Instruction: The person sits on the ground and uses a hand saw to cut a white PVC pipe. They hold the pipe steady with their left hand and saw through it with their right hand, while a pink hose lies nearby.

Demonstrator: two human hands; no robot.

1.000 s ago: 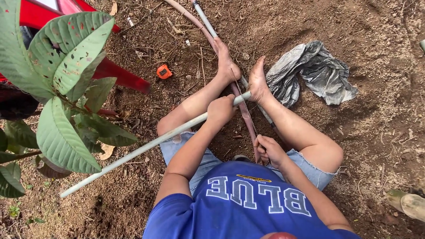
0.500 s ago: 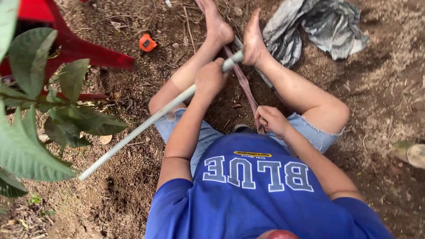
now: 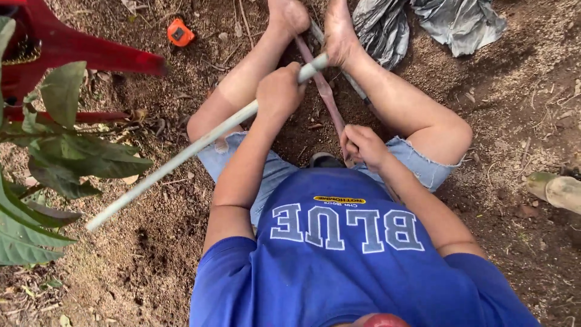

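I sit on bare soil with my legs spread and my bare feet (image 3: 339,36) at the top of the view. My left hand (image 3: 279,91) is shut around a long white pipe (image 3: 181,154) that slants from the lower left up to my right foot. The pipe's end rests against that foot. My right hand (image 3: 363,145) grips the near end of a thin reddish-brown bar (image 3: 324,91). This bar runs between my legs, crosses under the pipe and reaches toward my left foot (image 3: 290,15).
An orange tape measure (image 3: 180,33) lies on the soil beside a red plastic chair (image 3: 72,48). A leafy plant (image 3: 60,151) fills the left edge. Crumpled grey plastic sheet (image 3: 448,21) lies at top right. A tan object (image 3: 560,191) sits at the right edge.
The view has dropped closer to my legs, so feet and tape measure sit higher in frame. Both hands keep their grips on pipe and bar.
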